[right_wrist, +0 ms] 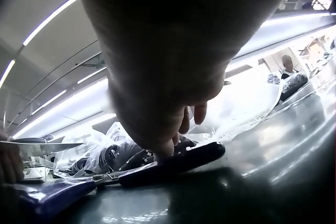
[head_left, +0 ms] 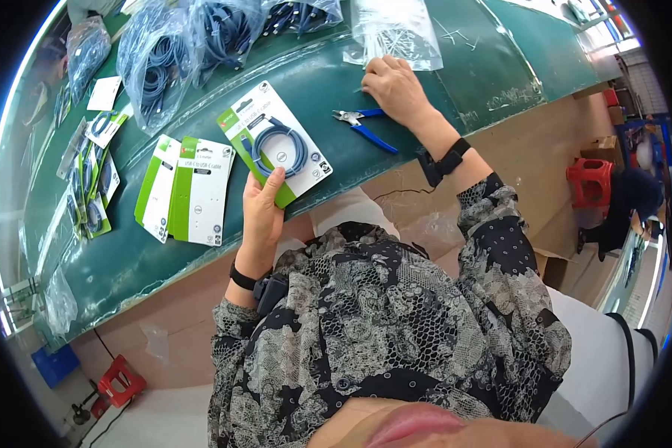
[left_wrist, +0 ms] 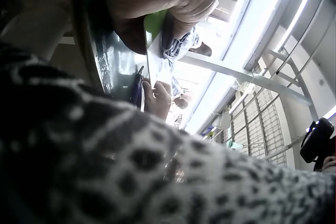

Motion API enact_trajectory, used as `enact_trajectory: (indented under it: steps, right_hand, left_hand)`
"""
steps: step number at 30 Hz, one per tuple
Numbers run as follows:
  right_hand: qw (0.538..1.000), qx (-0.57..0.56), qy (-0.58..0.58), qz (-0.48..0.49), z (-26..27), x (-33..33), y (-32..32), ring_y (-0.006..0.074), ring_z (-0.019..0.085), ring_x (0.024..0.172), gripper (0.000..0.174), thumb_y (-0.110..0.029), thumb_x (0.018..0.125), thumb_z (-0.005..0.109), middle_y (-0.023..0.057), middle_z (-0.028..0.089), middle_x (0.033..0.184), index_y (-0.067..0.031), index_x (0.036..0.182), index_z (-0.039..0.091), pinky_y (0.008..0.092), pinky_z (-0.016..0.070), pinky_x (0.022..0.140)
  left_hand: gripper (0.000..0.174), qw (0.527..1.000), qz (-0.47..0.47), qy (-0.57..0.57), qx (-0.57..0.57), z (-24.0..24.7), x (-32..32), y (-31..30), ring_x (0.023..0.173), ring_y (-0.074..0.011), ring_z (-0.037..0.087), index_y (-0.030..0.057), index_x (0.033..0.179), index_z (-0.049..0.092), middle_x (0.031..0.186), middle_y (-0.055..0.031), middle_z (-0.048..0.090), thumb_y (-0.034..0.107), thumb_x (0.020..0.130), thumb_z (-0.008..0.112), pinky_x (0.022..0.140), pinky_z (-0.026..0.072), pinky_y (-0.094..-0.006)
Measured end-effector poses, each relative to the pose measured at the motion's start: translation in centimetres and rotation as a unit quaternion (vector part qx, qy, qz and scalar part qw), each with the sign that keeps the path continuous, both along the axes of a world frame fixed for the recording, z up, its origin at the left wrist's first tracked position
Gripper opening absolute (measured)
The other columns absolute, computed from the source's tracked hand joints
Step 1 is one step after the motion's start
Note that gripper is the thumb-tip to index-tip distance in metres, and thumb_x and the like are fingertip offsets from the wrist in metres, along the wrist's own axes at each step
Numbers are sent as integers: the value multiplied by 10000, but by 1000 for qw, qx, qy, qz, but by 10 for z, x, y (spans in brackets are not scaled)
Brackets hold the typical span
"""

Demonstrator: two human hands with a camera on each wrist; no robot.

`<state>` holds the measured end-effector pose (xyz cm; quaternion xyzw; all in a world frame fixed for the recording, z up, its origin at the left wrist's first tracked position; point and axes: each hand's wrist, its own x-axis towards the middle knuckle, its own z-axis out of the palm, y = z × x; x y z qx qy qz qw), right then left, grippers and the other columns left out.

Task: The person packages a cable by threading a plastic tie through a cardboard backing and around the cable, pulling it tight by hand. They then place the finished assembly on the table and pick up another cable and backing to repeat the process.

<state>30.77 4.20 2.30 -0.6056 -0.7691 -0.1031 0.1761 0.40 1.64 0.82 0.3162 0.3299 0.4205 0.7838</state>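
My left hand (head_left: 263, 216) grips the lower edge of a white-and-green cable packaging card (head_left: 306, 168), thumb in front and fingers behind. A coiled blue-grey USB-C cable (head_left: 300, 155) lies against the card's face. At the far side of the table my right hand (head_left: 397, 91) reaches to the near edge of a clear plastic bag (head_left: 407, 33) of thin white ties. Its fingers bend down toward the tabletop; I cannot tell whether they pinch a tie. Blue-handled cutting pliers (head_left: 366, 128) lie just nearer me than that hand, their handles also large in the right wrist view.
More printed cards (head_left: 201, 196) lie overlapped left of my left hand. A pile of carded cables (head_left: 93, 175) sits further left. Plastic bags of coiled cables (head_left: 157, 60) line the back. Several loose white ties (head_left: 455, 33) lie right of the tie bag. A red stool (head_left: 590, 183) stands beyond the table.
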Motion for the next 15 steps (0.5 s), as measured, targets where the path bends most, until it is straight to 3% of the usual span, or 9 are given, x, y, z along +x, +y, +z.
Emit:
enact_trajectory:
  steps: [6, 12, 15]
  right_hand:
    - [995, -53, 73, -40, -5, 2, 1, 231, 502, 984, 12, -94, 764, 613, 47, 543, 961, -100, 754, 608, 366, 353, 855]
    - [998, 24, 49, -5, 26, 20, -31, 246, 515, 957, 13, -107, 766, 611, 57, 543, 962, -102, 772, 600, 364, 366, 842]
    - [996, -85, 7, -35, 44, 68, -69, 266, 549, 888, 60, -74, 772, 594, 71, 557, 900, -81, 832, 598, 383, 423, 790]
  left_hand:
    - [351, 1000, -16, 12, -2, -4, 4, 5, 1032, -165, 564, 9, 1222, 451, 1141, -78, 565, 77, 899, 570, 904, 470, -320]
    - [343, 1000, -21, 6, -4, -8, 1, 5, 1037, -165, 560, 16, 1220, 456, 1149, -72, 562, 82, 903, 566, 912, 463, -325]
    - [342, 1000, -28, 1, -9, -11, -2, 3, 1041, -164, 556, 22, 1223, 457, 1155, -68, 558, 84, 904, 563, 922, 456, -326]
